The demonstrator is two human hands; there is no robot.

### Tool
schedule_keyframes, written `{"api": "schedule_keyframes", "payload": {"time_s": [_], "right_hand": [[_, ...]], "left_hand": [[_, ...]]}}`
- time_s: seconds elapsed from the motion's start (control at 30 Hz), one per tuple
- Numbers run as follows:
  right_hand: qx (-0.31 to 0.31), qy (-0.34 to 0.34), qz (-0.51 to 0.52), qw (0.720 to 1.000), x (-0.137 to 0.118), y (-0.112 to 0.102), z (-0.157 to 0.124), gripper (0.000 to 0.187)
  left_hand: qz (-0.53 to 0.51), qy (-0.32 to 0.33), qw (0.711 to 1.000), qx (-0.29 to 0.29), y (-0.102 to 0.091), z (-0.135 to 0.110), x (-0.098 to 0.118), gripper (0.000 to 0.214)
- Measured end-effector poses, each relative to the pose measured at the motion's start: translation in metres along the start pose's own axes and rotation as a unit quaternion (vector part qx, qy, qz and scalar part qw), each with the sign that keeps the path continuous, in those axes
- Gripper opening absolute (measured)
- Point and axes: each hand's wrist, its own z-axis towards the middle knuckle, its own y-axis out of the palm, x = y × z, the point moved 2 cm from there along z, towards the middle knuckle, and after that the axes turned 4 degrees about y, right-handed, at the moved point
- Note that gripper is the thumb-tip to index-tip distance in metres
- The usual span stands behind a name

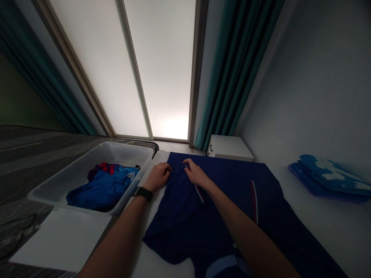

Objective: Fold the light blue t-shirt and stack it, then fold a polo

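A navy polo shirt [232, 181] lies spread on a white surface, its light blue inner collar [222, 266] towards me. Red and white striped trim shows in two places, one strip running from under my right hand. At the shirt's far left edge, my left hand [159, 176], with a black watch on the wrist, has its fingers closed on the cloth. Just to the right, my right hand [197, 175] pinches the fabric between bent fingers and thumb. Some of the fingertips of both hands are hidden.
Left of the shirt stands a translucent plastic bin [87, 164] holding blue and red clothes [106, 187]. Folded blue garments [333, 177] are stacked on the right. A white cabinet [230, 146] stands beyond the far edge, near teal curtains [228, 77] and a frosted glass door [165, 69].
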Motion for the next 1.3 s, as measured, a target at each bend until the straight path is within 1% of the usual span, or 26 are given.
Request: {"api": "schedule_keyframes", "payload": {"time_s": [0.1, 0.23, 0.33, 0.4, 0.5, 0.6, 0.67, 0.8, 0.93, 1.07, 1.13, 1.2, 1.27, 1.3], "right_hand": [[-0.03, 0.001, -0.039, 0.999, -0.001, -0.002, -0.003, 0.033], [-0.079, 0.011, -0.103, 0.991, 0.0, -0.002, -0.006, 0.036], [-0.084, 0.015, -0.131, 0.988, 0.001, -0.003, -0.007, 0.036], [-0.09, 0.029, -0.134, 0.986, 0.001, -0.006, -0.008, 0.037], [-0.126, 0.055, -0.125, 0.983, 0.0, -0.012, -0.011, 0.047], [-0.164, 0.059, -0.118, 0.978, -0.001, -0.017, -0.014, 0.06], [-0.174, 0.055, -0.119, 0.976, -0.001, -0.019, -0.015, 0.066], [-0.175, 0.048, -0.126, 0.975, 0.0, -0.02, -0.015, 0.068], [-0.2, 0.042, -0.13, 0.97, -0.001, -0.021, -0.016, 0.068], [-0.213, 0.048, -0.144, 0.965, -0.001, -0.023, -0.016, 0.067], [-0.198, 0.054, -0.173, 0.963, 0.0, -0.024, -0.015, 0.06], [-0.157, 0.057, -0.204, 0.965, 0.0, -0.024, -0.013, 0.047], [-0.108, 0.057, -0.22, 0.968, 0.0, -0.021, -0.011, 0.037], [-0.086, 0.056, -0.221, 0.97, 0.0, -0.019, -0.009, 0.035]], "left_hand": [[0.041, 0.003, 0.999, -0.003, 0.001, 0.0, 0.003, 0.017], [0.049, 0.002, 0.999, 0.001, 0.001, 0.0, 0.003, 0.015], [0.049, -0.018, 0.999, 0.007, 0.001, -0.001, -0.002, 0.017], [0.061, -0.038, 0.997, 0.01, 0.001, -0.002, -0.007, 0.02], [0.084, -0.068, 0.994, 0.02, 0.001, -0.004, -0.013, 0.023], [0.08, -0.094, 0.992, 0.031, 0.0, -0.004, -0.014, 0.028], [0.071, -0.103, 0.992, 0.036, -0.002, -0.005, -0.013, 0.031], [0.076, -0.101, 0.992, 0.02, -0.002, -0.005, -0.008, 0.026], [0.122, -0.111, 0.986, 0.008, -0.001, -0.005, -0.004, 0.021], [0.149, -0.121, 0.981, 0.008, -0.001, -0.004, -0.002, 0.022], [0.152, -0.126, 0.98, 0.011, -0.002, -0.004, -0.003, 0.026], [0.154, -0.123, 0.98, 0.017, -0.003, -0.005, -0.002, 0.029], [0.158, -0.098, 0.982, 0.028, -0.005, -0.005, 0.002, 0.027], [0.159, -0.076, 0.984, 0.034, -0.005, -0.005, 0.006, 0.025]]}}
